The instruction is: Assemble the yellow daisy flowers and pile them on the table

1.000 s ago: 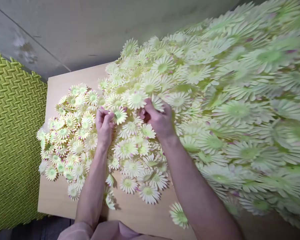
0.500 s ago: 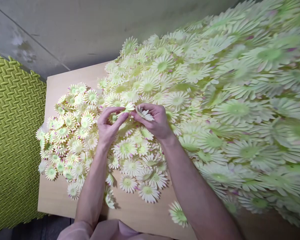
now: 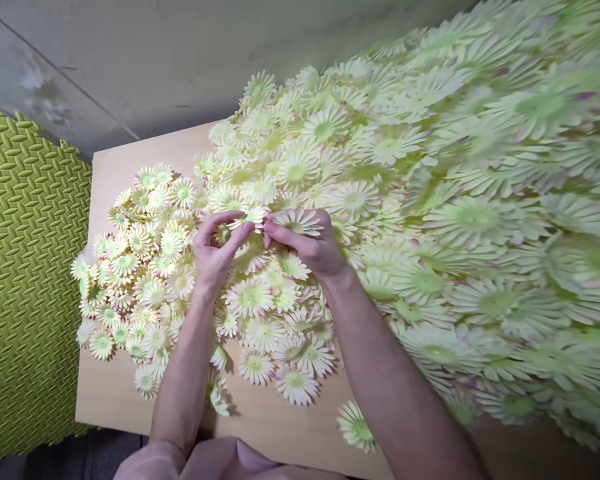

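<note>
My left hand (image 3: 219, 243) pinches a small pale-green flower head (image 3: 251, 217) between thumb and fingers, above the heap. Close beside it, my right hand (image 3: 310, 241) is closed on another flower head with long white petals (image 3: 298, 222), which lies across its thumb and fingers. The fingertips of both hands almost meet, and what lies between them is partly hidden. Beneath the hands spreads a heap of loose artificial flower heads (image 3: 251, 297), cream with green centres and some pink petal tips.
A denser pile of smaller flower heads (image 3: 140, 243) lies to the left on the wooden table (image 3: 115, 393). A large, high mound (image 3: 473, 217) fills the right side. One single flower head (image 3: 356, 428) lies near the front edge. Yellow-green foam matting (image 3: 30, 267) stands at the left, with a grey wall (image 3: 180, 60) behind.
The white flower head in my right hand has turned and spread more into view. The left hand's flower head has shifted slightly left. The piles look the same.
</note>
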`<state>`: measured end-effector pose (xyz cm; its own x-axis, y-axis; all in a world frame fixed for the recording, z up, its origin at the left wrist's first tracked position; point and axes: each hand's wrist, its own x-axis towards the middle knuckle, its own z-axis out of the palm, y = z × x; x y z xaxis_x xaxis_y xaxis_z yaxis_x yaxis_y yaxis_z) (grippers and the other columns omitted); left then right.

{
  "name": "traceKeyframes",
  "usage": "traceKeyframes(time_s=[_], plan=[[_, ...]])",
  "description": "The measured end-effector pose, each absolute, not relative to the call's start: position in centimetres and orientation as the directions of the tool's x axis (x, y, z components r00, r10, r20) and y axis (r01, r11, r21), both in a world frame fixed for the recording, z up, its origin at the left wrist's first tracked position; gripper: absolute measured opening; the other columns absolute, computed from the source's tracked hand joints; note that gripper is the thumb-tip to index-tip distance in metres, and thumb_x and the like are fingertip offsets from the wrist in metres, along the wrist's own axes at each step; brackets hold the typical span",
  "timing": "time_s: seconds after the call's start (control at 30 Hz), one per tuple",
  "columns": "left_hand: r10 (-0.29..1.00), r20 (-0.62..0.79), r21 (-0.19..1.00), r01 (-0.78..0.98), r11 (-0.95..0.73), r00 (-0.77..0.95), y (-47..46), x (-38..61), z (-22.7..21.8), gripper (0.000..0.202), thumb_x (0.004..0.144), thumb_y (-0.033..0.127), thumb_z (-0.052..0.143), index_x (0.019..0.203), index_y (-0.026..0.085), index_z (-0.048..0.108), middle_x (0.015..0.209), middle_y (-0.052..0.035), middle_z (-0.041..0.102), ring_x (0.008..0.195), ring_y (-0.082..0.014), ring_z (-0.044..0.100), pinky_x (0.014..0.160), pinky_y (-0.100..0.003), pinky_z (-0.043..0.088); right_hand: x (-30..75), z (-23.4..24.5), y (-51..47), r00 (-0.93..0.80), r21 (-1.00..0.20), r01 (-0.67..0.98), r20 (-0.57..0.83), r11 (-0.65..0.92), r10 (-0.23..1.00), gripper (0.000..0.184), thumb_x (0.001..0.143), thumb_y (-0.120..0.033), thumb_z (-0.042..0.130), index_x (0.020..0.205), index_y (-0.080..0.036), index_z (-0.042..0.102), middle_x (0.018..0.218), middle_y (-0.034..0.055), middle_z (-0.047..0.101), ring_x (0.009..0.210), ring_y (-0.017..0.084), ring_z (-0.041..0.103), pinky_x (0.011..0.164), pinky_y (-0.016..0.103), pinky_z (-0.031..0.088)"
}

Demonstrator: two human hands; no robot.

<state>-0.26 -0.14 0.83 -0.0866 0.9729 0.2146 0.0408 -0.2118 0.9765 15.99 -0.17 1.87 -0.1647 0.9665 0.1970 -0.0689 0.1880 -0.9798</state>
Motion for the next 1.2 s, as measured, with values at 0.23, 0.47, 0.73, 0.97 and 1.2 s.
traceKeyframes(time_s=[0.23,0.47,0.73,0.97,1.2], plan=[[0.971,0.216,0.976,0.054,-0.212,-0.1,-0.1,-0.2,0.9,0.017,0.074,0.03,0.077,0.089,0.026,0.072,0.092,-0.0017,0.07,0.087,-0.0126,0.063,0.077,-0.028,0.053,16.1,2.0,-0.1,-0.189,-0.977,-0.043,0.215,0.21,0.958,0.027,0.085,-0.039,0.067,0.062,-0.025,0.07,0.061,0.0001,0.066,0.059,0.015,0.061,0.069,0.036,0.055],[0.973,0.207,0.978,0.046,-0.203,-0.098,-0.1,-0.3,0.9,0.016,0.074,0.029,0.077,0.089,0.026,0.072,0.092,-0.0015,0.069,0.086,-0.0125,0.061,0.076,-0.028,0.052,16.1,1.5,0.0,-0.199,-0.973,-0.087,0.225,0.212,0.954,0.022,0.085,-0.035,0.067,0.066,-0.024,0.072,0.064,-0.0001,0.068,0.062,0.015,0.063,0.069,0.035,0.055],[0.974,0.206,0.978,0.046,-0.202,-0.096,-0.1,-0.3,0.8,0.016,0.073,0.029,0.077,0.089,0.026,0.072,0.091,-0.0016,0.069,0.086,-0.0125,0.061,0.075,-0.027,0.051,16.2,1.5,0.0,-0.209,-0.97,-0.081,0.24,0.228,0.948,0.024,0.086,-0.034,0.066,0.065,-0.023,0.071,0.064,-0.0001,0.068,0.062,0.015,0.064,0.07,0.034,0.055],[0.977,0.195,0.98,0.047,-0.192,-0.083,-0.1,-0.4,0.9,0.016,0.073,0.03,0.077,0.088,0.026,0.072,0.092,-0.002,0.069,0.086,-0.0131,0.061,0.074,-0.028,0.052,16.2,1.3,0.1,-0.198,-0.967,-0.057,0.256,0.249,0.946,0.03,0.086,-0.04,0.065,0.061,-0.025,0.07,0.063,-0.0009,0.069,0.063,0.017,0.065,0.071,0.039,0.057],[0.981,0.17,0.985,0.032,-0.167,-0.091,-0.1,-0.5,0.6,0.018,0.075,0.032,0.076,0.091,0.025,0.072,0.094,-0.0031,0.069,0.088,-0.0139,0.063,0.076,-0.029,0.053,16.1,0.9,0.2,-0.221,-0.976,-0.079,0.218,0.205,0.951,0.018,0.085,-0.035,0.067,0.071,-0.024,0.073,0.067,-0.0001,0.07,0.065,0.015,0.066,0.069,0.034,0.057]])
